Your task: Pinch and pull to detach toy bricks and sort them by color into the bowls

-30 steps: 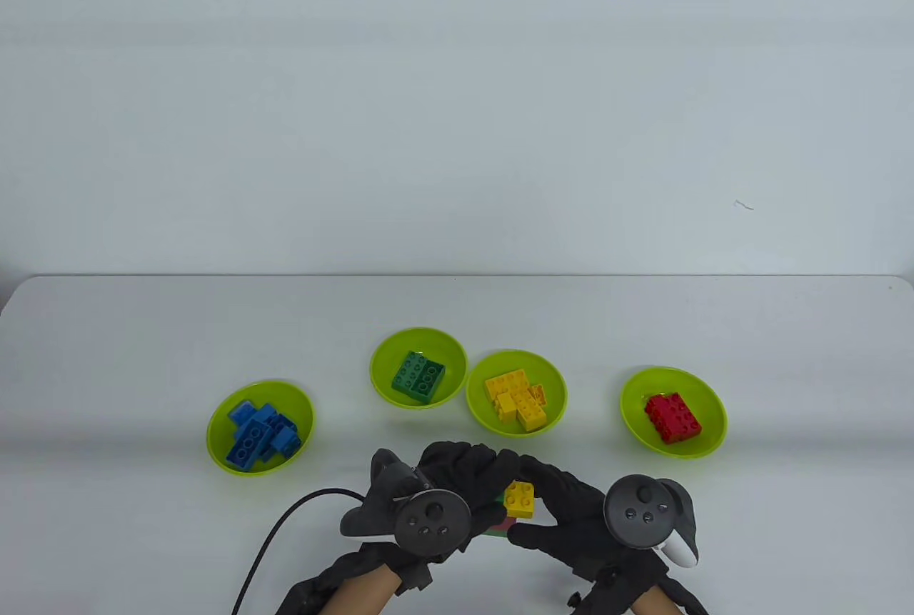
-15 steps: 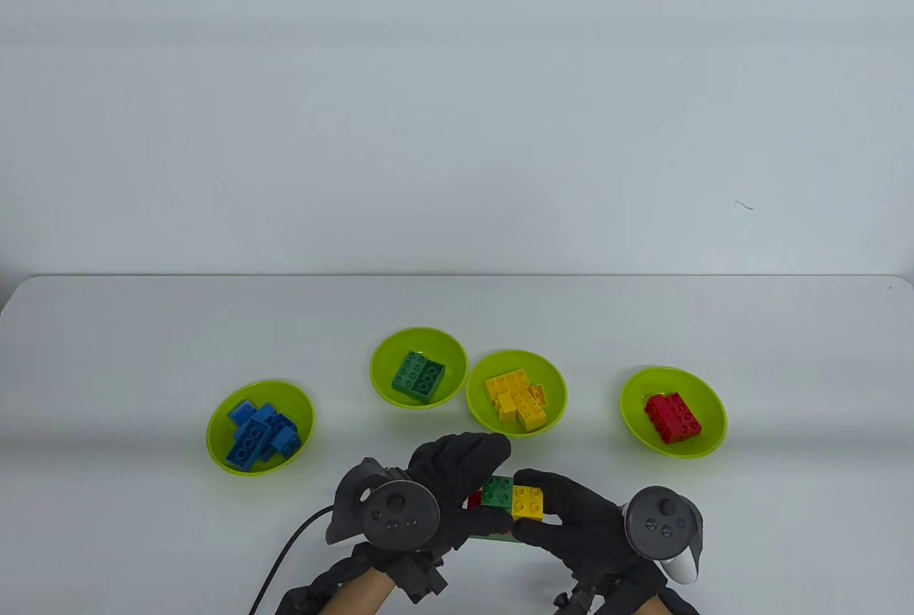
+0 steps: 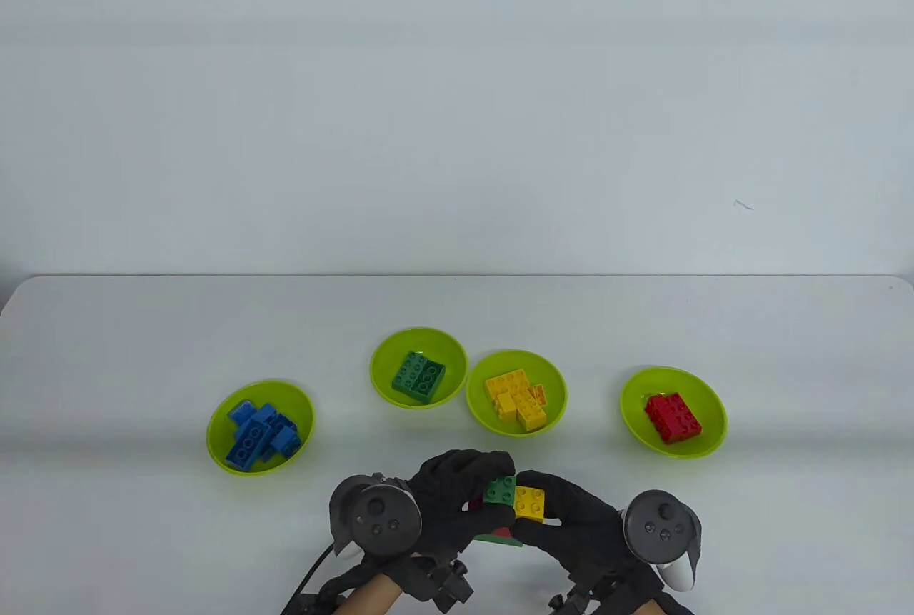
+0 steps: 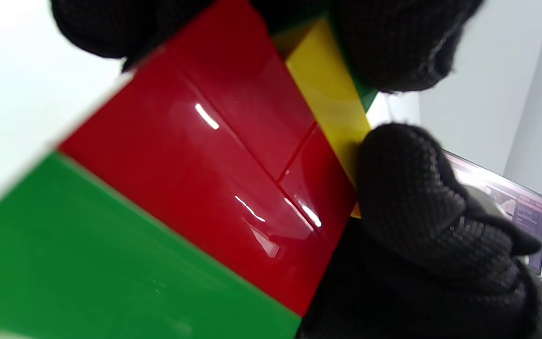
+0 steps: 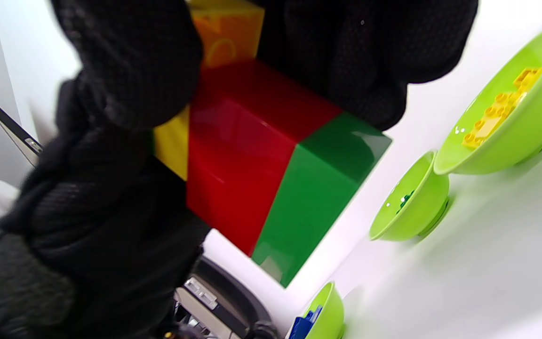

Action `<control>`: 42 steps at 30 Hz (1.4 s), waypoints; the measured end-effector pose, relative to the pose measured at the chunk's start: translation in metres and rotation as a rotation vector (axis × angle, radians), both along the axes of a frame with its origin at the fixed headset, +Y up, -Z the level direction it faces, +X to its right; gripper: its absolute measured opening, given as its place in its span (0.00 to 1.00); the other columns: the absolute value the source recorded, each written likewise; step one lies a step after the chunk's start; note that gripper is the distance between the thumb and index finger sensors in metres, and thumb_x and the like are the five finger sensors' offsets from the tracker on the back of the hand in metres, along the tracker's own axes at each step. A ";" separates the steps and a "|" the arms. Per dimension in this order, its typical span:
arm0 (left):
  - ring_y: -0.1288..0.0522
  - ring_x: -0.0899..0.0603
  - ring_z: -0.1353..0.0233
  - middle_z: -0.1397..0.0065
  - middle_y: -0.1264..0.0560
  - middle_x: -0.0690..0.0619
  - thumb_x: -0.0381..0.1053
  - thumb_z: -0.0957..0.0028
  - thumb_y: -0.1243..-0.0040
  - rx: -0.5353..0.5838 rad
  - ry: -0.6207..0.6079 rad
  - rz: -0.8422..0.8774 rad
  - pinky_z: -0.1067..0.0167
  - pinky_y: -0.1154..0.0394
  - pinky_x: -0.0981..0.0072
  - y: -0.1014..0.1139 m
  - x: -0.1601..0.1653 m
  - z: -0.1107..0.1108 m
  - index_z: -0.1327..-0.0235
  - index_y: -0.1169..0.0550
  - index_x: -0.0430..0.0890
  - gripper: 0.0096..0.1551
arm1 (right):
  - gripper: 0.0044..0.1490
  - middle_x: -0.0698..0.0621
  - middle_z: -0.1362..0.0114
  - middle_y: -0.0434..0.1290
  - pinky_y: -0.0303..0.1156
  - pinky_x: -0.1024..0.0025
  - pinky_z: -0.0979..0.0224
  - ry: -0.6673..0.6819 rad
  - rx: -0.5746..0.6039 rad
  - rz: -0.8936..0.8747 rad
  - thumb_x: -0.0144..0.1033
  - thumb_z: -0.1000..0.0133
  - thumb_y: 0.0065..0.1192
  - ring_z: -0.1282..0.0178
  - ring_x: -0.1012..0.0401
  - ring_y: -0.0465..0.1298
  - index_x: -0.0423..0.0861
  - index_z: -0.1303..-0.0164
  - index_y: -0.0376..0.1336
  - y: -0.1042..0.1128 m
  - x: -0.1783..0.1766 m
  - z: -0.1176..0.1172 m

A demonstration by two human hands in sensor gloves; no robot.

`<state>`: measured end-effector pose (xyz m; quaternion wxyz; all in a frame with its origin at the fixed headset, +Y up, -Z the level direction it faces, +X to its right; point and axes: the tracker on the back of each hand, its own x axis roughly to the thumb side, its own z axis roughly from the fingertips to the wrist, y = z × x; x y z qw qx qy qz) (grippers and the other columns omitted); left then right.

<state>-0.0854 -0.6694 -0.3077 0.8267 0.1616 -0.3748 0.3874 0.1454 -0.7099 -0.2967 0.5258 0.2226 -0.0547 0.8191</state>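
Both gloved hands hold a small brick stack [image 3: 502, 493] just above the table's near edge. Its top shows a green brick [image 3: 499, 488] and a yellow brick [image 3: 530, 503] side by side, with red and green layers [image 3: 498, 537] below. My left hand [image 3: 477, 493] grips the stack's green and red side. My right hand [image 3: 539, 511] pinches the yellow brick between finger and thumb. In the left wrist view the red layers [image 4: 233, 165], a green layer [image 4: 87, 263] and the yellow brick [image 4: 332, 99] fill the frame. The right wrist view shows the red [image 5: 243, 150] and green [image 5: 318, 188] layers under the yellow brick [image 5: 226, 33].
Four lime bowls stand in an arc beyond the hands: the blue-brick bowl [image 3: 214, 440], green-brick bowl [image 3: 378, 372], yellow-brick bowl [image 3: 553, 386] and red-brick bowl [image 3: 632, 404]. A black cable [image 3: 307, 576] runs off the near edge by the left wrist.
The stack has been turned so the green and yellow studs face up. The left hand drew back left and toward the near edge; the right hand shifted slightly right, still on the yellow brick.
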 end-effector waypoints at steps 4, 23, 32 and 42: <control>0.20 0.35 0.44 0.42 0.21 0.33 0.58 0.52 0.39 -0.106 -0.030 0.007 0.41 0.30 0.39 0.001 0.000 -0.003 0.37 0.23 0.33 0.38 | 0.39 0.40 0.35 0.77 0.69 0.48 0.31 -0.004 0.048 0.036 0.49 0.50 0.70 0.38 0.45 0.78 0.39 0.35 0.66 0.004 0.001 0.002; 0.23 0.34 0.39 0.36 0.25 0.33 0.56 0.49 0.40 0.024 0.054 -0.010 0.37 0.32 0.40 0.011 -0.002 0.000 0.32 0.27 0.34 0.38 | 0.39 0.40 0.34 0.76 0.69 0.47 0.31 -0.062 0.039 0.014 0.49 0.50 0.68 0.37 0.45 0.78 0.39 0.34 0.66 0.001 0.002 0.002; 0.29 0.32 0.31 0.28 0.32 0.32 0.50 0.46 0.42 -0.136 0.304 -0.066 0.32 0.37 0.39 0.002 -0.040 -0.073 0.25 0.34 0.35 0.37 | 0.39 0.39 0.34 0.76 0.69 0.47 0.31 -0.136 0.069 0.050 0.49 0.50 0.68 0.37 0.44 0.77 0.38 0.33 0.65 0.007 0.017 -0.001; 0.29 0.32 0.30 0.27 0.32 0.33 0.48 0.46 0.41 -0.311 0.546 -0.320 0.31 0.37 0.40 -0.041 -0.051 -0.149 0.25 0.34 0.36 0.37 | 0.39 0.39 0.34 0.76 0.69 0.47 0.31 -0.157 0.074 0.030 0.48 0.50 0.68 0.37 0.44 0.77 0.38 0.33 0.65 0.011 0.028 -0.002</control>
